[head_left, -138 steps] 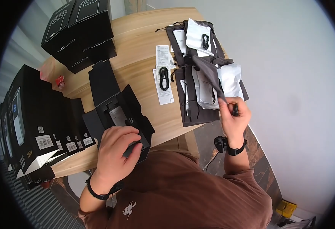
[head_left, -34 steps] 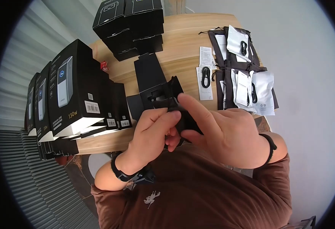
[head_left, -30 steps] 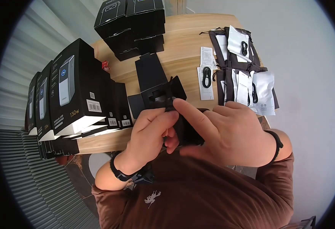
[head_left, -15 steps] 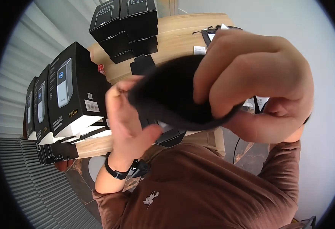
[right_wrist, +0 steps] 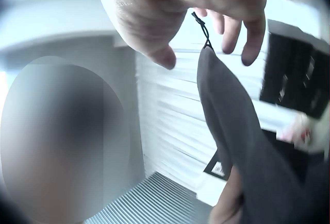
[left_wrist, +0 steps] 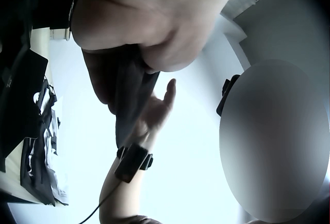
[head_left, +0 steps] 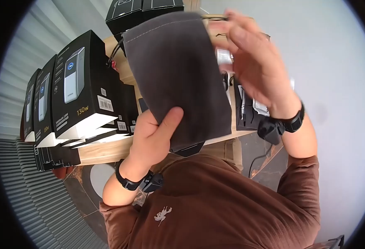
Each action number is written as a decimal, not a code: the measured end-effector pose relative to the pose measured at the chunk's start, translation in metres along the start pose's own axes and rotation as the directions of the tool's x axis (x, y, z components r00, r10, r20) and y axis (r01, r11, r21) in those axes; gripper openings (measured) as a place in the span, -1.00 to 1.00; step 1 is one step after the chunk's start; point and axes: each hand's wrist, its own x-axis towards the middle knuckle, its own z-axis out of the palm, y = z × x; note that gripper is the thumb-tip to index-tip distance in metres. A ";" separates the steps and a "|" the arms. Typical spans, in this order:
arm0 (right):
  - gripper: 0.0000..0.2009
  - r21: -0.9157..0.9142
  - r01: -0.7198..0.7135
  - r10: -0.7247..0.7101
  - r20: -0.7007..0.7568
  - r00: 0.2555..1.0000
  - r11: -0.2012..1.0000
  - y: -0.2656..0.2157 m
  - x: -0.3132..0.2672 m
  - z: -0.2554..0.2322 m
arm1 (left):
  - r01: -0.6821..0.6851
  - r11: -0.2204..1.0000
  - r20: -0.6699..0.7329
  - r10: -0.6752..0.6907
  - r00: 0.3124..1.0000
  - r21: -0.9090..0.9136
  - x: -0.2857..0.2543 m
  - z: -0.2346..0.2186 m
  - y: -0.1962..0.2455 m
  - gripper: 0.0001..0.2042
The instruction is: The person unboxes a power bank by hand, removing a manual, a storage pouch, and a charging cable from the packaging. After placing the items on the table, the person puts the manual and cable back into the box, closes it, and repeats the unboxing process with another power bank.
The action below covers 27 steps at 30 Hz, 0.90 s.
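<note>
A dark grey drawstring pouch (head_left: 176, 74) is held up in front of the chest, its flat face toward the head camera and its stitched mouth at the top. My left hand (head_left: 151, 137) grips its lower left side, thumb pressed on the front. Beside the mouth's upper right corner, my right hand (head_left: 261, 66) is raised with loose, spread fingers, blurred. In the right wrist view a thin black drawstring (right_wrist: 205, 32) sticks up from the pouch's corner, between the right thumb and fingers. An open black box (head_left: 186, 150) is mostly hidden under the pouch.
Black printed boxes (head_left: 74, 91) marked 130w stand along the left of the wooden table (head_left: 103, 154). More black boxes (head_left: 149, 14) are stacked at the back. To the right lie grey pouches (head_left: 249, 120) with white packets, and a paper leaflet (head_left: 224, 56) partly hidden.
The right hand brought the pouch over from the right-hand pile. Half a second ago its fingers were inside the spread mouth; they are now out, and the left hand holds the pouch flat and higher.
</note>
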 end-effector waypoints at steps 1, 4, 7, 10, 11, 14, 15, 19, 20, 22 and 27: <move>-0.53 0.209 -0.199 0.194 0.043 0.980 0.957 0.010 -0.006 -0.003 | -0.003 1.000 -0.024 0.003 1.000 0.007 0.002 -0.003 0.000 -0.76; -0.56 0.156 -0.580 0.512 0.328 0.794 0.799 0.040 -0.032 -0.023 | 0.041 0.998 -0.116 -0.046 0.992 -0.045 0.006 -0.007 -0.004 -0.77; -0.76 -0.070 -0.499 0.491 0.337 0.803 0.864 0.060 -0.046 -0.016 | 0.110 0.994 -0.124 -0.112 0.986 -0.022 0.011 -0.008 -0.007 -0.76; -0.80 -0.110 -0.533 0.544 0.133 0.829 0.839 0.043 -0.042 -0.009 | 0.031 0.998 0.012 -0.031 0.999 0.049 0.016 -0.007 -0.010 -0.71; -0.81 -0.113 -0.467 0.479 0.123 0.869 0.877 0.046 -0.043 -0.012 | 0.107 0.994 0.040 -0.107 0.994 -0.002 0.017 -0.005 -0.004 -0.70; -0.80 -0.192 -0.315 0.335 0.079 0.939 0.929 0.055 -0.049 -0.026 | 0.268 0.958 0.115 -0.257 0.960 -0.096 0.014 0.004 0.009 -0.69; -0.78 -0.196 -0.287 0.305 0.068 0.950 0.937 0.054 -0.049 -0.026 | 0.277 0.958 0.117 -0.267 0.956 -0.075 0.014 0.004 0.008 -0.69; -0.78 -0.422 -0.012 0.072 0.126 0.989 0.906 0.046 -0.055 -0.034 | 0.250 0.961 0.108 -0.238 0.965 -0.118 0.018 -0.005 -0.008 -0.75; -0.79 -0.555 0.239 -0.110 0.255 0.961 0.797 0.048 -0.058 -0.043 | 0.193 0.976 0.133 -0.179 0.975 -0.098 0.017 -0.008 -0.008 -0.77; -0.77 -0.569 0.575 -0.305 0.502 0.809 0.588 0.040 -0.058 -0.050 | 0.083 0.995 0.187 -0.071 0.980 -0.059 0.013 -0.014 -0.009 -0.76; -0.72 -0.635 0.670 -0.247 0.628 0.738 0.385 0.045 -0.060 -0.075 | -0.271 0.940 0.173 0.238 0.956 0.207 0.019 -0.018 -0.017 -0.59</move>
